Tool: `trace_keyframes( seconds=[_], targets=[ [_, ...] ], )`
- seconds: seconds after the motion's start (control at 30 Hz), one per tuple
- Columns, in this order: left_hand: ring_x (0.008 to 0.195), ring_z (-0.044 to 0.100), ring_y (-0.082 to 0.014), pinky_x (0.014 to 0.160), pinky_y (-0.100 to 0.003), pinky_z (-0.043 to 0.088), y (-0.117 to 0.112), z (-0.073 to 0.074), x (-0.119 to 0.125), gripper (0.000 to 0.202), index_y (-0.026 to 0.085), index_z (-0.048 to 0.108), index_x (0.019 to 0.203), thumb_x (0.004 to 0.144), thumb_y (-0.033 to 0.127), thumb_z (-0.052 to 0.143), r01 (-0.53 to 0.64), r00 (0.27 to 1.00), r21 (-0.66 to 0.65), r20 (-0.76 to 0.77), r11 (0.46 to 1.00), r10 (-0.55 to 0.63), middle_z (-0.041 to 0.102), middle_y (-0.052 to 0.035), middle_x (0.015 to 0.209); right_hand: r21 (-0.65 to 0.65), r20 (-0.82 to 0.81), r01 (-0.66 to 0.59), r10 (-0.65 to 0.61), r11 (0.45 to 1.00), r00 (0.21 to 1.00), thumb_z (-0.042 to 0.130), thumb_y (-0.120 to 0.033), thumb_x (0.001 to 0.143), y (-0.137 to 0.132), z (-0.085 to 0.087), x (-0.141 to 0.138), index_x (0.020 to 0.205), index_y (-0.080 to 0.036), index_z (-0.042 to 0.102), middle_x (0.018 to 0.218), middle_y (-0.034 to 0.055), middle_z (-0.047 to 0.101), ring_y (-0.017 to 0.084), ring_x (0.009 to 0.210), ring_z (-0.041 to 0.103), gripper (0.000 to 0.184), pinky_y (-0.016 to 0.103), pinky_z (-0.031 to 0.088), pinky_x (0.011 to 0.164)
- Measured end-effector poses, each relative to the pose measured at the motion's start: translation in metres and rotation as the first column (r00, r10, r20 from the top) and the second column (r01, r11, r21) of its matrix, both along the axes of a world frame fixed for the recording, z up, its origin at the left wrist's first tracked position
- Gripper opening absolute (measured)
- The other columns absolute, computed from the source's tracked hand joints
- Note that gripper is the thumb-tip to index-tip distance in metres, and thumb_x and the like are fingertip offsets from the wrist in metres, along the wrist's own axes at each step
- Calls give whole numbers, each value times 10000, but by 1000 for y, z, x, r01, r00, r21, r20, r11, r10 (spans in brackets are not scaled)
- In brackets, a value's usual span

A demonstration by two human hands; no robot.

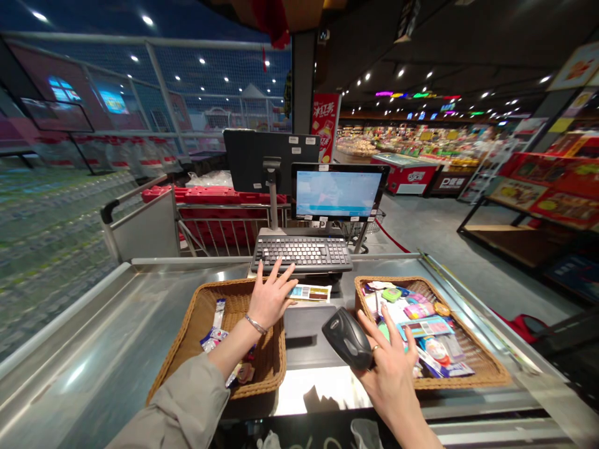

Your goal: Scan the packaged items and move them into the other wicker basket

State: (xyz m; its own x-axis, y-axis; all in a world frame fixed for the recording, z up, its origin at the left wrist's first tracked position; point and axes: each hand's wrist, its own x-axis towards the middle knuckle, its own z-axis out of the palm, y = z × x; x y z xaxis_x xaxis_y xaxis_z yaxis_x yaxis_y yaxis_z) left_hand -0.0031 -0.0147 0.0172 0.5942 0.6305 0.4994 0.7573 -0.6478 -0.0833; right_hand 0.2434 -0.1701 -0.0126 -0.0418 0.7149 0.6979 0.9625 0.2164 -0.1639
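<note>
My left hand [271, 299] reaches over the right rim of the left wicker basket [206, 305], its fingers spread up to the front edge of the black keyboard [304, 252]. Between its thumb and index finger sits the left end of a slim, flat printed packet [312, 293]. My right hand [390, 358] is open, fingers stretched towards the right wicker basket [482, 371], which is heaped with small colourful packets [428, 327]. Just left of it stands a black barcode scanner [346, 340], hiding part of the thumb. A few small packets [216, 333] lie in the left basket.
A lit screen [339, 193] stands behind the keyboard, beside a second monitor seen from its back [269, 159]. Under the scanner is a grey plate [306, 333] set in the metal counter [107, 337]. A cart [219, 231] stands beyond the counter.
</note>
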Motion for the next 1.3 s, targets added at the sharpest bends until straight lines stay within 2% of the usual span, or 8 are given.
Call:
trace_keyframes(
  seconds=[0.13,0.47,0.67,0.8,1.0,1.1,1.3],
  targets=[
    [1442,251,-354,1157,-702,57,0,0,0,426,285,641,1192,789,408,702,5,1000,15,7,1000,-5,457,-44,1477,-6,-35,8,-8,1000,999,543,-214,800,-1,2,-3,857,-228,661,1278,40,639,291,1402,334,132,572,123,1130],
    [1434,267,-363,1143,-717,100,-1,-1,-1,407,281,647,1178,794,407,700,26,999,49,37,998,-27,462,-48,1471,23,39,-28,28,999,999,559,-218,791,-1,-1,2,868,-225,655,1305,30,620,296,1405,324,124,550,104,1136],
    [1437,262,-361,1147,-714,88,-1,0,-1,408,277,647,1176,793,407,702,25,999,50,39,998,-26,470,-49,1466,15,-37,-13,13,1000,999,520,-220,817,-3,7,-6,903,-230,660,1277,29,639,304,1388,354,164,574,130,1123],
    [1435,266,-362,1144,-717,90,-1,1,1,403,276,648,1171,791,396,704,36,998,53,44,998,-39,476,-59,1462,20,-7,-7,7,1000,1000,534,-218,799,-3,3,-2,896,-230,665,1298,32,625,306,1392,344,163,563,129,1122],
    [1434,273,-358,1143,-711,104,0,2,13,417,278,651,1168,774,393,723,66,996,66,58,996,-70,486,-59,1455,31,111,62,-65,998,992,541,-262,812,-5,-7,13,1084,-242,643,1355,53,580,311,1408,313,292,554,149,1103],
    [1433,275,-359,1142,-712,94,2,2,22,419,277,653,1166,771,400,722,94,993,74,60,993,-98,487,-65,1455,64,122,81,-89,995,989,543,-291,823,-8,-8,19,1079,-244,646,1339,57,593,315,1396,328,280,559,150,1097],
    [1436,268,-355,1148,-705,90,5,3,43,452,287,646,1182,756,413,731,128,990,70,50,989,-131,476,-56,1465,45,121,171,-176,984,977,530,-304,845,-15,-7,29,1075,-241,655,1329,68,599,328,1384,341,269,572,165,1091]
  ],
)
